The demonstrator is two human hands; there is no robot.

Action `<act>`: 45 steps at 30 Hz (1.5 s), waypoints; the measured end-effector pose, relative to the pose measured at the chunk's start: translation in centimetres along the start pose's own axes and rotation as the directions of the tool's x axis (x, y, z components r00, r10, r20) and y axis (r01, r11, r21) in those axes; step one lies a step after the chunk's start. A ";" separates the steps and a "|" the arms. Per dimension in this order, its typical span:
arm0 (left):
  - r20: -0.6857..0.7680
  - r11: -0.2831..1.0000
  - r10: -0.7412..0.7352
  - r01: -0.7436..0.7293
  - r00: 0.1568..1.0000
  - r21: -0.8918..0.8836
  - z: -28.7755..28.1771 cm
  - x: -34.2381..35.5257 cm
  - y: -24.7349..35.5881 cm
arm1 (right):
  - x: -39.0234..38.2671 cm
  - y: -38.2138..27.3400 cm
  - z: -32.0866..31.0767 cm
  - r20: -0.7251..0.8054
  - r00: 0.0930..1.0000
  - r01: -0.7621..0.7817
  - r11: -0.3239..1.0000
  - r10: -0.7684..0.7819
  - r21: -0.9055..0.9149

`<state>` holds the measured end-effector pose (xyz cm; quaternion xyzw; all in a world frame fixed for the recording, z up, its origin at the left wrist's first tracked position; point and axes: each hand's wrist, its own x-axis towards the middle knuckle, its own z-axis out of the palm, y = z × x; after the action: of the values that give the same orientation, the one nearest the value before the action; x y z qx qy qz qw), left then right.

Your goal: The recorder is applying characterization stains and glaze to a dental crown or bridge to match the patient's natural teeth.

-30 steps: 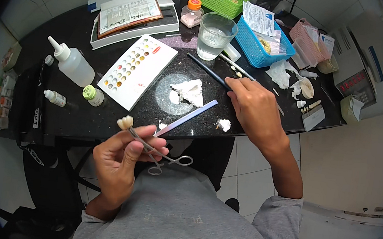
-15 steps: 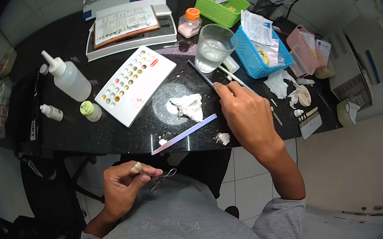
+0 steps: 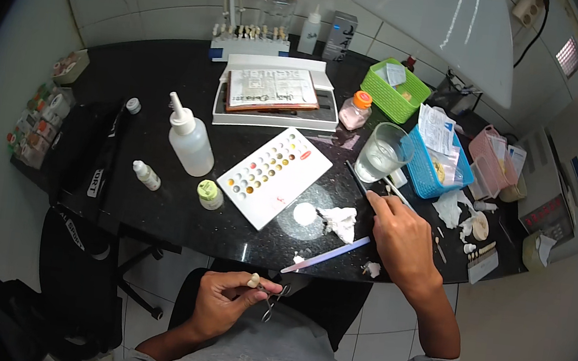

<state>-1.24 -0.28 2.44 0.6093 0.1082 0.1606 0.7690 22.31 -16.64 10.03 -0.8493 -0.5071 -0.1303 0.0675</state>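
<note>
Left hand (image 3: 225, 303) just off the desk's (image 3: 162, 227) near edge, above the lap, fingers gripping a clamp (image 3: 270, 304) with a tooth piece (image 3: 253, 280) at its tip; right hand (image 3: 406, 244) inside that edge, fingers at a dark stick (image 3: 357, 178), grip cannot be told.
</note>
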 end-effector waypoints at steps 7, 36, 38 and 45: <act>0.004 0.998 0.040 -0.039 0.999 -0.044 -1.0 -0.2 -0.8 | 0.2 -0.7 -0.3 -0.014 0.999 -0.050 0.995 0.049 -0.084; -0.068 0.995 -0.005 -0.002 0.998 -0.105 -2.7 0.7 -3.2 | 5.6 -2.8 2.2 -0.158 0.933 -0.111 0.680 0.322 0.725; -0.096 0.989 -0.056 0.042 0.994 -0.139 -2.7 0.6 -3.1 | 6.0 -2.7 2.8 -0.174 0.934 -0.098 0.694 0.311 0.713; -0.048 0.982 -0.080 0.070 0.996 -0.176 -3.0 0.8 -2.9 | 6.4 -2.4 4.2 -0.237 0.930 -0.046 0.729 0.281 0.683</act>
<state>-1.23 2.14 -1.02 0.5308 0.1378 0.1571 0.8214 23.74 -9.01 7.80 -0.7770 -0.4236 -0.0717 0.4601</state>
